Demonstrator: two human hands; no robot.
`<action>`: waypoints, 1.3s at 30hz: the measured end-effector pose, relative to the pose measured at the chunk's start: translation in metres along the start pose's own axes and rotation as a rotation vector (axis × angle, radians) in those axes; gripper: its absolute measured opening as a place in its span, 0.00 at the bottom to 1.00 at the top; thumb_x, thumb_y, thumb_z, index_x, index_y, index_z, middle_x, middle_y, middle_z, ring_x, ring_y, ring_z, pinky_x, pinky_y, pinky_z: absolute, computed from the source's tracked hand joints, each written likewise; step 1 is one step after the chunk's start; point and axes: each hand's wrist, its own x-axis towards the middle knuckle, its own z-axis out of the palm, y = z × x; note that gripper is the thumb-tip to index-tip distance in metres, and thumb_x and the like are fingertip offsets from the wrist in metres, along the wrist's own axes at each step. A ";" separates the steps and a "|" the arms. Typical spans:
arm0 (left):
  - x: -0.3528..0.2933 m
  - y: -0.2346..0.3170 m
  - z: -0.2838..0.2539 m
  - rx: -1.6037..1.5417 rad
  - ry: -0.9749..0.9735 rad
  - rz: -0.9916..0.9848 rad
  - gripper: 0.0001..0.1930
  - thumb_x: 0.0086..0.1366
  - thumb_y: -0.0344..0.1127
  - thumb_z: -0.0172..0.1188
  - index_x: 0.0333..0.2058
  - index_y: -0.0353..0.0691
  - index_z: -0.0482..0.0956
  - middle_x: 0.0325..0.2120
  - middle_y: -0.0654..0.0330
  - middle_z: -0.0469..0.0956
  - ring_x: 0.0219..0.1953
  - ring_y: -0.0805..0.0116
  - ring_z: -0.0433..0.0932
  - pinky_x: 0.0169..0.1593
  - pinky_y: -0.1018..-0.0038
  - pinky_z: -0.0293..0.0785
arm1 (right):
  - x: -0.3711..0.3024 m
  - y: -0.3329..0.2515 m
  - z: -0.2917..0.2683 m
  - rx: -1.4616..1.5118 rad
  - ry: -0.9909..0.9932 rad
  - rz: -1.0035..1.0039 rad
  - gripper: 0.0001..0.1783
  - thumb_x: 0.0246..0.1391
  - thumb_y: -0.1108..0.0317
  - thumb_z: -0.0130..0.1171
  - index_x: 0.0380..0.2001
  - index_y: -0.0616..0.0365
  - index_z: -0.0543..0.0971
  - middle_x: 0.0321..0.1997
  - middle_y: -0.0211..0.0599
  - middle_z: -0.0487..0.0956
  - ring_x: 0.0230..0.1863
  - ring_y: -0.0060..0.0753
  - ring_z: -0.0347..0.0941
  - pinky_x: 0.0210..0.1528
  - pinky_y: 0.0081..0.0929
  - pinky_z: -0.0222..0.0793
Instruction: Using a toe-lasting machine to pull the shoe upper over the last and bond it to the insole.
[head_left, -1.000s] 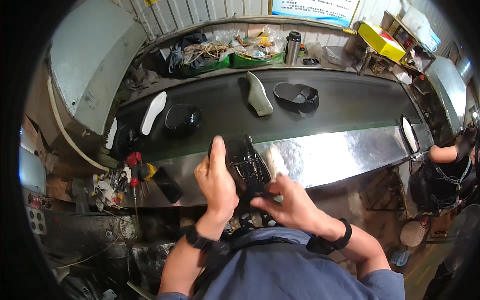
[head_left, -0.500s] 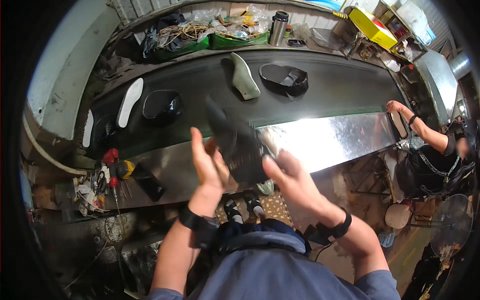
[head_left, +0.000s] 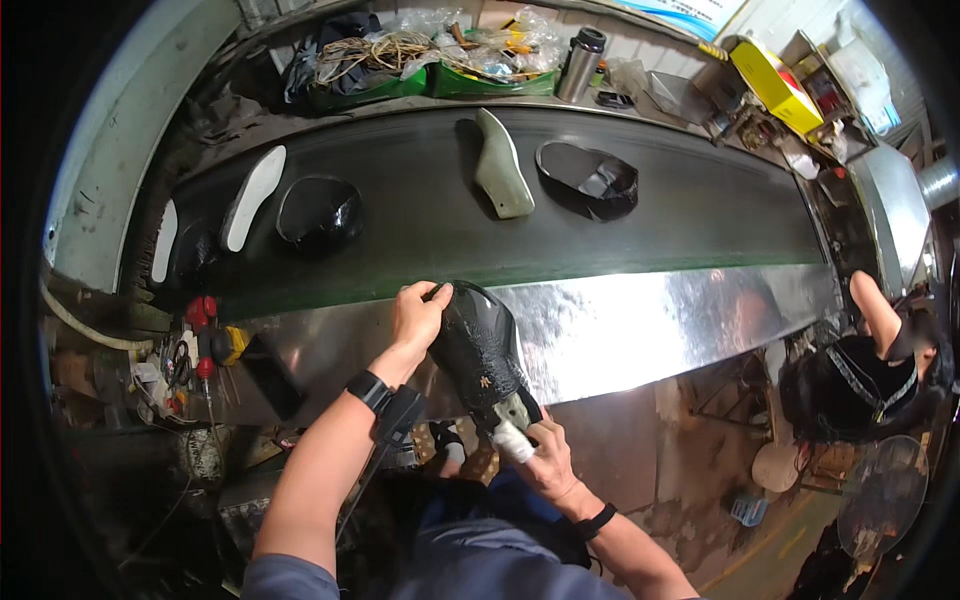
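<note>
A glossy black shoe upper [head_left: 478, 335], fitted over a pale green last, slants between my hands above the near edge of the metal strip. My left hand [head_left: 415, 325] is closed on its toe end, thumb on top. At the heel end my right hand [head_left: 548, 462] grips the upper's opening, where some of the last [head_left: 510, 408] shows. Something white [head_left: 514, 441] lies against the right fingers; whether it is a wrapping or a separate piece I cannot tell. The right fingertips are partly hidden.
The dark conveyor belt [head_left: 420, 230] carries a bare last [head_left: 503, 175], black uppers [head_left: 590, 178] and white soles [head_left: 252, 198]. A red tool [head_left: 203, 315] and a dark phone-like slab [head_left: 272, 376] lie left on the metal strip [head_left: 640, 315]. A co-worker [head_left: 860, 385] sits at right.
The upper has turned, its heel end now toward me. My left hand, spread beside it before, now grips the toe; my right hand has come nearer my body. The co-worker's hand has left the belt end.
</note>
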 end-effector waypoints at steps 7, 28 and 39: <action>0.004 -0.027 0.010 0.303 0.326 0.303 0.15 0.65 0.43 0.65 0.37 0.35 0.86 0.34 0.50 0.85 0.38 0.51 0.84 0.44 0.63 0.76 | 0.016 0.015 0.028 0.649 0.190 0.594 0.65 0.34 0.69 0.82 0.72 0.66 0.53 0.74 0.59 0.57 0.73 0.61 0.58 0.74 0.39 0.55; -0.016 -0.010 0.011 0.292 0.299 -0.023 0.20 0.52 0.42 0.68 0.40 0.37 0.81 0.33 0.49 0.84 0.38 0.53 0.85 0.45 0.62 0.78 | 0.014 0.026 0.024 0.645 0.032 0.459 0.47 0.42 0.68 0.75 0.65 0.67 0.65 0.67 0.58 0.68 0.70 0.61 0.63 0.74 0.49 0.53; -0.115 0.065 -0.150 0.177 0.646 -0.094 0.20 0.47 0.41 0.67 0.39 0.38 0.82 0.34 0.50 0.84 0.38 0.56 0.83 0.44 0.63 0.77 | 0.166 -0.015 -0.043 1.773 -0.451 0.782 0.61 0.64 0.62 0.62 0.74 0.55 0.22 0.82 0.48 0.41 0.81 0.45 0.36 0.79 0.42 0.39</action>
